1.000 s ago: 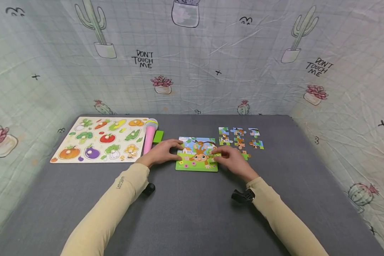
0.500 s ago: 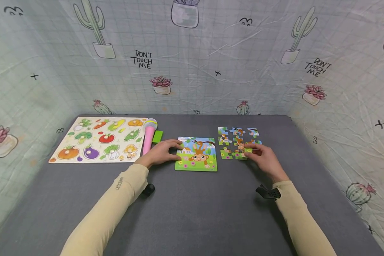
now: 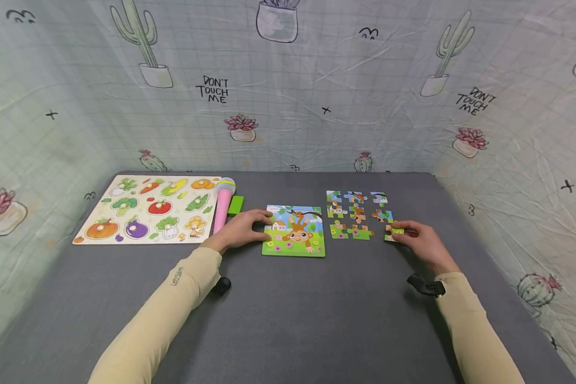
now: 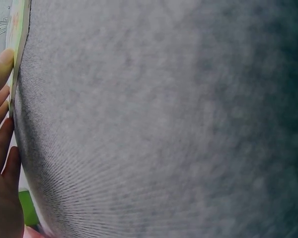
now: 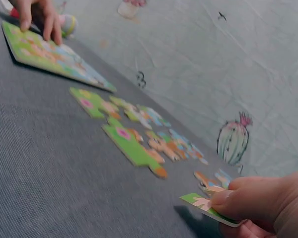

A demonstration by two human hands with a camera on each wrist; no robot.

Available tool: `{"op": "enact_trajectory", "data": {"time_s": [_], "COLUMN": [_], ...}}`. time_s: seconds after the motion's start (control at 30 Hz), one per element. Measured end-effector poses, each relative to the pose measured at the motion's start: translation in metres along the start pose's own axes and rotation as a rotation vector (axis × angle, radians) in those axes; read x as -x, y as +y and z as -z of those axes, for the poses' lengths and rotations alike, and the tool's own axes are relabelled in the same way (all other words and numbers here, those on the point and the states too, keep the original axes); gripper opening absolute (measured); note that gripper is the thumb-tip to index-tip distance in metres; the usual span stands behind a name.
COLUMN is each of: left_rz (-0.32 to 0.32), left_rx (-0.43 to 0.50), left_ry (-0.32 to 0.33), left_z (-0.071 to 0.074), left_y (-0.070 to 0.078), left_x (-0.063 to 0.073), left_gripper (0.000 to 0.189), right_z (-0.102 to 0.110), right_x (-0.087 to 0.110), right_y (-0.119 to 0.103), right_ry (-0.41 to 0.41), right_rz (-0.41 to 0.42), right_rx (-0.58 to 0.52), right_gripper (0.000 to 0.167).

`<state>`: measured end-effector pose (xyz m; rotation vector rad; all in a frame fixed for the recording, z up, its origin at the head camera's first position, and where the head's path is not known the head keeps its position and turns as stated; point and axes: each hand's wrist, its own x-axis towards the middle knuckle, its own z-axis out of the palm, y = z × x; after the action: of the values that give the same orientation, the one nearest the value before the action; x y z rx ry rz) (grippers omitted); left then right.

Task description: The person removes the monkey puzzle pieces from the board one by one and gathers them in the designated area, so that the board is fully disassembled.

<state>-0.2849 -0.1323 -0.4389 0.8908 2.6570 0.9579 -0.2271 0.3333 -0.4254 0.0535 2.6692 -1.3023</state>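
Note:
My left hand (image 3: 240, 230) rests its fingertips and thumb on the left side of a square monkey jigsaw board (image 3: 295, 249), which lies flat on the table. In the right wrist view, those fingertips touch the board's top face. Off to the right, my right hand (image 3: 428, 246) pinches a green jigsaw piece (image 5: 201, 202) with a pale paw print on it, between thumb and fingers. A shadow falls on the table below this piece. Several loose jigsaw pieces (image 3: 358, 214) lie in spaced rows between the board and my right hand.
A wooden vegetable peg board (image 3: 144, 224) lies at the back left. Along its right edge sit a pink toy microphone (image 3: 223, 205) and a green block (image 3: 237, 205). A patterned cloth (image 3: 288, 144) hangs behind the grey table (image 3: 297, 320).
My right hand has moved from the monkey board out to the right, carrying the jigsaw piece past the loose pieces to the end of the front row. My left hand stays in place.

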Motion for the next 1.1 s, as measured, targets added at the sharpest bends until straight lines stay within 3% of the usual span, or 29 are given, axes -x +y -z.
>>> {"op": "enact_trajectory", "data": {"time_s": [0.4, 0.7, 1.1], "left_rz": [0.007, 0.021, -0.011], "left_rx": [-0.008, -0.010, -0.018], "left_ry": [0.000, -0.016, -0.001], "left_z": [0.001, 0.001, -0.001], "left_y": [-0.001, 0.000, -0.002], "left_x": [-0.001, -0.001, -0.001], "left_gripper": [0.045, 0.045, 0.045], "right_z": [0.003, -0.002, -0.006], "right_x": [-0.012, -0.016, -0.017], "right_y": [0.002, -0.002, 0.000], "right_ry": [-0.070, -0.024, -0.019], "right_rz": [0.035, 0.137, 0.175], "right_rx": [0.024, 0.219, 0.221], "right_gripper": [0.050, 0.036, 0.031]}}
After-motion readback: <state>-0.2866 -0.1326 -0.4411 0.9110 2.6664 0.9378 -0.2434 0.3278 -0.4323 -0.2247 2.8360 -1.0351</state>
